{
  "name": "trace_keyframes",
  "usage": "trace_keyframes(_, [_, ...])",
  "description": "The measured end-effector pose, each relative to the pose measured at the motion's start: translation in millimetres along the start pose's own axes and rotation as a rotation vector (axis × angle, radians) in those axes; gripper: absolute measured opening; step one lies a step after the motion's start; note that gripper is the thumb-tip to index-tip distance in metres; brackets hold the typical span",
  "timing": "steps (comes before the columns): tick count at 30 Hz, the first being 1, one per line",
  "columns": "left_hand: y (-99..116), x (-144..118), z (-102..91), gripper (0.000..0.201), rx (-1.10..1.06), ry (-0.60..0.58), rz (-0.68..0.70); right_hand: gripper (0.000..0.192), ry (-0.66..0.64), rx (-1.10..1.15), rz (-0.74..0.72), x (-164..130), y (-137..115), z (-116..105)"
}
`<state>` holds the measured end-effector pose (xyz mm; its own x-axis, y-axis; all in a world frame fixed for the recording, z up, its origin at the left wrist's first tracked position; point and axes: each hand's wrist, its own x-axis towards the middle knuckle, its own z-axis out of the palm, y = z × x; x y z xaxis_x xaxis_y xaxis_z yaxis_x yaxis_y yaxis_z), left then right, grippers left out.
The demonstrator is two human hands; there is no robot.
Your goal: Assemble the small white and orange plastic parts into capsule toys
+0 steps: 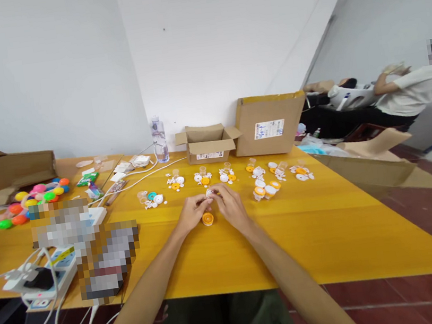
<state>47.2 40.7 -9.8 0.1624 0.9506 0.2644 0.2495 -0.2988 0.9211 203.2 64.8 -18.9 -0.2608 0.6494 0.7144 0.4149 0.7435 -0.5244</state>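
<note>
My left hand (pixel 193 211) and my right hand (pixel 228 204) meet over the middle of the table, both closed on one small white plastic part (pixel 209 193). Its exact kind is too small to make out. Just below the fingers, an orange and white round piece (pixel 207 219) rests on the tabletop. Beyond my hands lie small piles of loose plastic parts, among them a pile with an orange disc (pixel 205 181) and one with a teal ring (pixel 151 196). To the right stands a cluster of orange and white capped pieces (pixel 269 190).
An open cardboard box (pixel 210 146), a larger carton (pixel 271 125) and a water bottle (pixel 159 139) stand along the wall. Colourful balls (pixel 39 195), a power strip (pixel 63 258) and cables occupy the left. Another person (pixel 410 86) sits at the far right, beyond an open carton (pixel 377 166).
</note>
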Motion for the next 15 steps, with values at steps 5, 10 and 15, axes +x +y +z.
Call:
trace_keyframes(5, [0.8,-0.5,0.2,0.03,-0.016,-0.005,-0.008,0.017,0.0,0.006,-0.019,0.5,0.1,-0.9])
trace_keyframes(10, [1.6,-0.7,0.4,0.027,-0.035,-0.006,-0.001,0.015,0.001,0.001,-0.021,0.9,0.0,-1.6])
trace_keyframes(15, [1.9,-0.9,-0.5,0.026,-0.041,-0.011,0.013,0.015,0.023,0.035,-0.021,1.5,-0.9,-0.9])
